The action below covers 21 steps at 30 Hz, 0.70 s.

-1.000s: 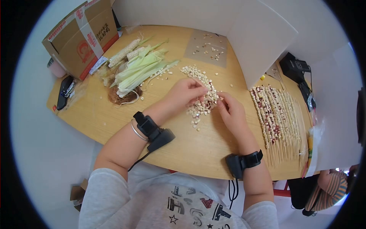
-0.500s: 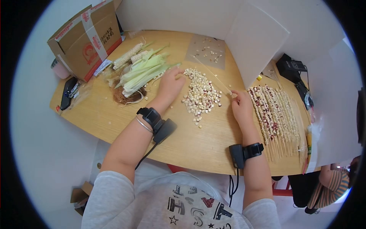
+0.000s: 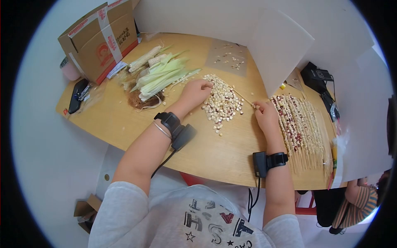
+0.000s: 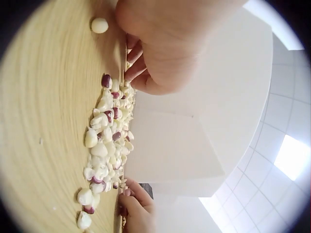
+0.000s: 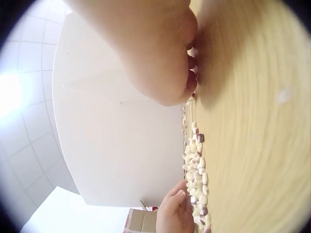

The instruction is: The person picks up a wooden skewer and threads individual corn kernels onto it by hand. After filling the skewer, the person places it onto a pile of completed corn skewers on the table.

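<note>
My right hand [image 3: 266, 118] pinches a thin wooden skewer [image 3: 237, 91], which points up and left over the far edge of a kernel pile. Pale kernels show by those fingertips. The heap of cream and dark red corn kernels [image 3: 223, 107] lies mid-table between my hands. At its left edge, my left hand [image 3: 196, 94] has its fingers bent down right at the kernels; I cannot tell whether it pinches one. From the left wrist view, the kernels [image 4: 104, 145] stretch from the left fingers to the right hand [image 4: 138, 208].
Filled corn skewers [image 3: 295, 124] lie in a row at the right. Corn cobs [image 3: 144, 58] and green husks [image 3: 165, 78] lie at the left, before a cardboard box [image 3: 99, 45]. Scattered kernels dot a grey sheet [image 3: 219, 51] at the back. A white panel [image 3: 277, 49] stands behind.
My hands were together over the pile, then parted, the right drawing the skewer rightward. The left hand went left to the husks and has since come back to the pile's left edge.
</note>
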### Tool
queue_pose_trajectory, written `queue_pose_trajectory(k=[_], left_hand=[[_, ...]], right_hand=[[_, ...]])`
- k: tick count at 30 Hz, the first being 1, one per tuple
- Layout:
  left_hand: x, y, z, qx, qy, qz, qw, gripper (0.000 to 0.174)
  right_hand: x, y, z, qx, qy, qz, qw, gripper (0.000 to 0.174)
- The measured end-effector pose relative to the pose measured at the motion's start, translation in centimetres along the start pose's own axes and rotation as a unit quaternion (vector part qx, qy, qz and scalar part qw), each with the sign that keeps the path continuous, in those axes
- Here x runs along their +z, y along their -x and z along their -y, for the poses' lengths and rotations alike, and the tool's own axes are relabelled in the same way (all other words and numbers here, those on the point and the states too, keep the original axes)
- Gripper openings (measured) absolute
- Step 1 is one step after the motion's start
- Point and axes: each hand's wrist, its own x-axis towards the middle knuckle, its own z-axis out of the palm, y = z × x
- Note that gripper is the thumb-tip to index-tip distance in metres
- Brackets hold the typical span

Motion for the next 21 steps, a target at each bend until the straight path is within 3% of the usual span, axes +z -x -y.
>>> queue_pose_trajectory(k=[5,8,11,13,17,19,21], left_hand=[[0.1,-0.3,0.7,-0.01,0.01,-0.011,1.0,0.02],[-0.2,-0.1,0.4,-0.027,0.041,-0.046,0.998,0.017],[-0.7,0.1,-0.3,-0.011,-0.013,-0.119,0.993,0.016],[-1.0,-0.1,-0.4,-0.038,-0.09,-0.076,0.992,0.018],[-0.6,0.5,-1.7,-0.051,-0.089,0.015,0.995,0.022],[-0.5,0.7,-2.8,-0.028,-0.051,0.122,0.991,0.026],[0.0,0.9,-2.8,0.019,-0.064,0.133,0.989,0.027]], right_hand=[[0.0,-0.1,-0.1,0.029,-0.038,0.01,0.999,0.022],[0.0,-0.1,-0.3,0.048,-0.016,-0.011,0.999,0.021],[-0.4,-0.1,-0.2,0.053,0.006,0.008,0.999,0.021],[-0.3,-0.2,-0.1,0.033,-0.005,0.017,0.999,0.021],[-0.2,-0.1,0.1,0.005,-0.038,0.035,0.999,0.021],[-0.2,-0.1,0.2,0.009,-0.051,0.042,0.998,0.021],[-0.1,-0.2,0.1,0.013,-0.064,0.047,0.997,0.021]])
